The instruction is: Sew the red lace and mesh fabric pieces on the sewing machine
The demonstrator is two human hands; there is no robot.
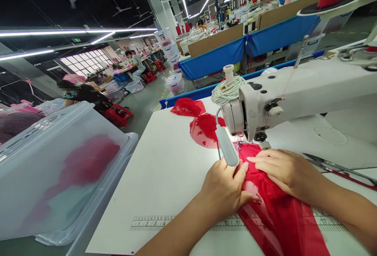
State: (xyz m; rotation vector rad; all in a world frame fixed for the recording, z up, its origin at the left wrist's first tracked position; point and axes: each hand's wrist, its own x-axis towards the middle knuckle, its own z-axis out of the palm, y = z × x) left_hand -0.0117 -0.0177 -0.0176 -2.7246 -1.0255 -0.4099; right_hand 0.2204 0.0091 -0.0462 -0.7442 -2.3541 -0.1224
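**2 hands flat on red lace at the sewing machine**

The left hand [225, 189] lies palm down on the red lace fabric [277, 216], fingers loosely spread and pressing the cloth to the white table [165, 169]. It pinches nothing; its fingertips sit just under the small lamp [226, 146], whose light falls on the back of the hand. The right hand [284, 169] also rests flat on the fabric, fingers stretched out together and pointing left toward the needle area, just beside the left hand's fingertips. Neither hand is closed around the cloth.

The fabric runs from under the head of the white sewing machine [309, 87] down toward the near edge of the table, passing between the 2 forearms and over the printed ruler [176, 222] marked along the table front. Whether the needle itself is in the cloth cannot be told, since the lamp and the machine head hide it.

Behind the machine head, more red lace pieces [200, 120] lie bunched on the table, apart from the piece under the hands. A coil of white cord [226, 91] is wound round a post on top of the machine.

To the left, beside the table, stands a clear plastic bin [59, 177] with a lid, with red cloth showing blurred through its wall. Farther back, other people sit at work along rows of tables under long strip lights.
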